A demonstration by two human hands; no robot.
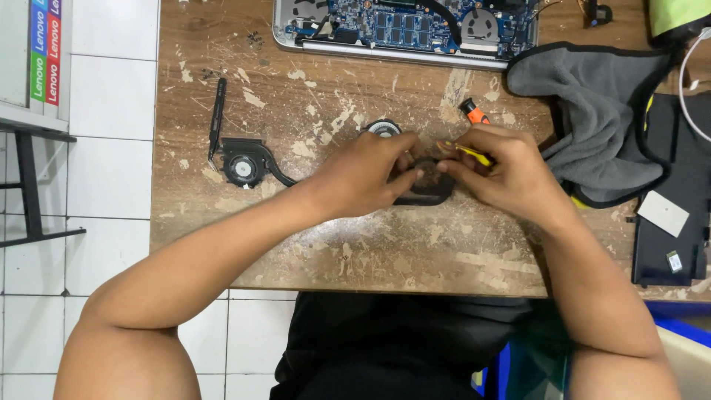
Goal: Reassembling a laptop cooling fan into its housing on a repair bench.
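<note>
Black plastic shows between the two hands: a small fan housing (428, 191) lies flat near the middle of the worn wooden table (385, 255), well back from its near edge. Both hands meet over it. The left hand (363, 176) comes in from the left, its fingertips pressed together and pinching the housing's upper left rim. The right hand (503, 172) comes in from the right and sits just as close, so neither hand is nearer; its fingers are curled tight around a yellow-handled screwdriver (468, 152). The tool's long axis runs nearly level, from the right hand toward the left, its tip pointing at the top of the housing just under the fingers of both hands. Whether the tip already touches a screw I cannot tell, since the knuckles hide that spot.

Just behind the left hand's knuckles, toward the far edge, a round fan rotor (384, 128) lies apart from the housing. A second fan with a copper-dark heat pipe (248, 163) lies to the left, its pipe curving under the left wrist. Black tweezers (216, 118) lie just beyond it, long axis running toward the far edge. An orange-tipped tool (474, 112) rests behind the right hand.

At the far edge an opened laptop base (407, 26) serves as the only tray-like shell in view; it holds a blue circuit board and its parts. A grey cloth (600, 111) is heaped at the right, partly over a black laptop cover (670, 192) at the right edge.
</note>
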